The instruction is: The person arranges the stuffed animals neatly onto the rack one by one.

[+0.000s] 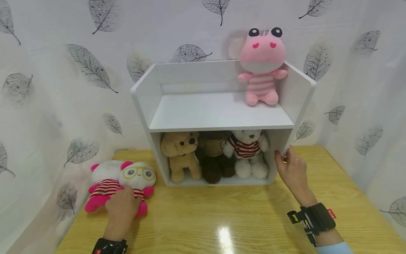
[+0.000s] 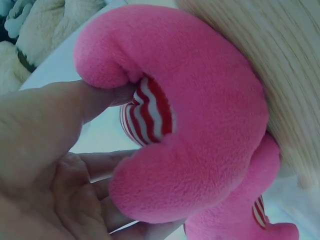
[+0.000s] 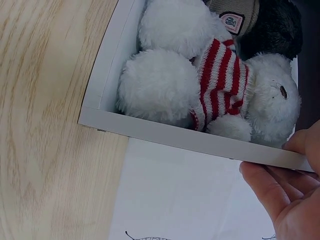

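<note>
At the left of the table, in the head view, my left hand [image 1: 123, 206] grips a panda plush [image 1: 138, 175] with yellow glasses round the middle. The left wrist view has its thumb and fingers on either side of the striped red-and-white body, by the pink legs [image 2: 215, 110]. A second panda plush [image 1: 107, 170] lies against the first on its left. My right hand [image 1: 293, 171] holds the front edge of the white shelf's right side panel [image 1: 287, 141], thumb inside and fingers outside. In the right wrist view a white bear in a striped sweater [image 3: 220, 82] sits beside that panel [image 3: 190, 145].
On the upper shelf board [image 1: 219, 111] a pink plush [image 1: 261, 76] sits at the right. Below, a tan dog plush [image 1: 182, 155] and a dark brown plush [image 1: 217, 162] stand left of the white bear. A leaf-patterned curtain [image 1: 177, 31] hangs behind the wooden table [image 1: 196, 218].
</note>
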`<action>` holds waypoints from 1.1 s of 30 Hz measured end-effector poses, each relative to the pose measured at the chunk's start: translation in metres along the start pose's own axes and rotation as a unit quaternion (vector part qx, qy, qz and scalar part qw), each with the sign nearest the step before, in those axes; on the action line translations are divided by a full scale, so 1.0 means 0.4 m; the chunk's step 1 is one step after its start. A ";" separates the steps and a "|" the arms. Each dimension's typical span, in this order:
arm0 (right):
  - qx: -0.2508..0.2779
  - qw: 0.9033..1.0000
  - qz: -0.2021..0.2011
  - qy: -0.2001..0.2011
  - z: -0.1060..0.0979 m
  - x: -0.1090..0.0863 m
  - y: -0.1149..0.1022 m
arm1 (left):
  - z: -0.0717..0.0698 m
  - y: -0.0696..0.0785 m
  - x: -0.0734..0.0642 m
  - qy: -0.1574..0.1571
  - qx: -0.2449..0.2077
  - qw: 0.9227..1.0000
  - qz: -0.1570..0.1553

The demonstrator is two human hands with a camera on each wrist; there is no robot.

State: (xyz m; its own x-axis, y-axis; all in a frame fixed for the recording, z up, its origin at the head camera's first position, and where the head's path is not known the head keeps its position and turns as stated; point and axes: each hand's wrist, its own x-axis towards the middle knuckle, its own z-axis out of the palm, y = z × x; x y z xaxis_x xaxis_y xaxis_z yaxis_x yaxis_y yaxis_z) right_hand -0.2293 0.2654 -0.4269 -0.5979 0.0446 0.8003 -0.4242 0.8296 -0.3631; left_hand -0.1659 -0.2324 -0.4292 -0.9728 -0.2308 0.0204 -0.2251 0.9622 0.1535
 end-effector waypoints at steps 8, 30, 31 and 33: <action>0.003 1.000 0.009 -0.005 -0.001 -0.001 0.000 | -0.011 -0.027 -0.010 0.000 -0.052 0.998 -0.019; 0.000 1.000 -0.005 0.009 0.000 -0.003 0.000 | 0.029 -0.055 -0.078 0.245 -0.184 0.949 0.069; 0.000 1.000 -0.007 0.009 0.000 -0.004 0.001 | 0.034 -0.054 -0.078 0.268 -0.192 0.941 0.078; 0.000 1.000 -0.006 0.009 0.001 -0.004 0.003 | 0.045 -0.052 -0.079 0.311 -0.212 0.921 0.100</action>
State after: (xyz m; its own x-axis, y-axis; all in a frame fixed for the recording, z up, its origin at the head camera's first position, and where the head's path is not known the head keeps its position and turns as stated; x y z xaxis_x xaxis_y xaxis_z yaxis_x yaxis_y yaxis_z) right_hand -0.2290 0.2661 -0.4289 -0.5799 0.0449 0.8135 -0.4315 0.8300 -0.3534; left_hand -0.1314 -0.2424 -0.4510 -0.7423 -0.2202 0.6328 0.1262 0.8816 0.4548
